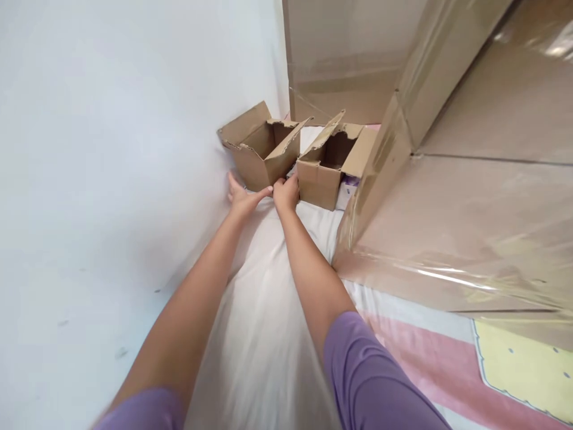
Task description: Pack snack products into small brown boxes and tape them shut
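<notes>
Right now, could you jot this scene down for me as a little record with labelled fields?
Left hand: spread beside the lower front of the left-hand cardboard box
Right hand: fingers curled near that box's front right corner, grip partly hidden
Second small box: right-hand cardboard box, also open-topped
Beside it: white-and-purple carton, partly hidden
Left side: white wall
Right side: large cardboard boxes with shiny clear tape
Underneath: white cloth
Lower right: pink-and-yellow patterned cloth
Sleeves: purple

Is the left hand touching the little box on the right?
Apart: the head view shows the right hand between the left hand and the little right box.
</notes>
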